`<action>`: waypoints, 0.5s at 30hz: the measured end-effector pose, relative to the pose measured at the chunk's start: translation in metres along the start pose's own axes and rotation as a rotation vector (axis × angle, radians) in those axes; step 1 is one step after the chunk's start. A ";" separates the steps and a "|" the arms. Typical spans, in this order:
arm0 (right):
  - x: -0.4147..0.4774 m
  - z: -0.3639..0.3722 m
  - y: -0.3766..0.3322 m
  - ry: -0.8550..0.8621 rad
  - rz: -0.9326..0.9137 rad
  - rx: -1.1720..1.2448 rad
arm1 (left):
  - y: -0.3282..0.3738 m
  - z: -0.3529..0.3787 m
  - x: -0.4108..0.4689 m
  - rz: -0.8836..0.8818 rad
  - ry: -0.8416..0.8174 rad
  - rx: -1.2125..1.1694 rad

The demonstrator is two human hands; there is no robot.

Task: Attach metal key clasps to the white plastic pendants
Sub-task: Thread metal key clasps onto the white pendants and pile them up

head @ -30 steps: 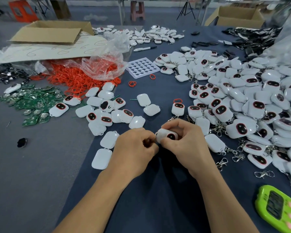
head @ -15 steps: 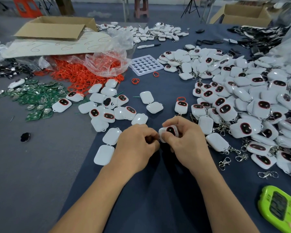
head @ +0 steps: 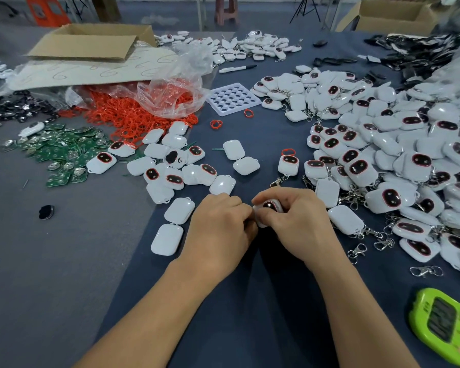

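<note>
Dark blue cloth [head: 250, 301] covers bench centre + right; grey matte surface [head: 51, 261] at left. Right hand [head: 298, 221] curls thumb + fingers round 1 white pendant [head: 270, 205], a glossy rounded-rect. plastic shell w/ dark oval window rimmed red, held just above the cloth at centre. Left hand [head: 218, 229] has fingers curled tight, tips pinching the pendant's left end; what sits betw. the tips is hidden, cannot tell. Heap of pendants [head: 383, 155] w/ metal clasps attached fills the right side; loose silver clasps [head: 356, 251] lie on the cloth near the right wrist. Smaller group of shells [head: 170, 168] lies left of the hands, some face-down, plain white. Behind: tangle of thin orange rings [head: 133, 115] spilling from a crumpled clear bag [head: 170, 96]; green circuit boards [head: 59, 152] w/ round metal discs; white square tray [head: 233, 98] w/ grid of round holes. Cardboard sheet [head: 91, 73] bears hand-drawn "6" repeated. Lime-green timer [head: 446, 325] at lower right; display unreadable.
</note>
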State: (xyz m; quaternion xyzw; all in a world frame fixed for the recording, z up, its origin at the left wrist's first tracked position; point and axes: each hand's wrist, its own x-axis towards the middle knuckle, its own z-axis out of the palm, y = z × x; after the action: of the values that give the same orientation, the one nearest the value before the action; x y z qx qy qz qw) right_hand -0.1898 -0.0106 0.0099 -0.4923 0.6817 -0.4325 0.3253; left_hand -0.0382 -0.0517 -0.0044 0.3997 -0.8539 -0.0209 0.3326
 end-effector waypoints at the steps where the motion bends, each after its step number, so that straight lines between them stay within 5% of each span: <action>1: 0.000 -0.001 0.000 -0.008 0.019 0.022 | 0.000 0.001 0.000 0.010 0.019 0.009; 9: 0.000 -0.006 -0.001 -0.035 0.096 0.240 | -0.005 0.007 -0.003 0.050 0.079 -0.017; 15: -0.004 -0.009 -0.004 -0.080 0.198 0.549 | 0.000 -0.009 0.004 -0.277 -0.036 -0.401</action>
State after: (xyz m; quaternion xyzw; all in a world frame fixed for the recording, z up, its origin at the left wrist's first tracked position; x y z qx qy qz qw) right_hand -0.1949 -0.0054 0.0176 -0.3337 0.5705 -0.5471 0.5137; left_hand -0.0346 -0.0521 0.0047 0.4383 -0.7755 -0.2426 0.3842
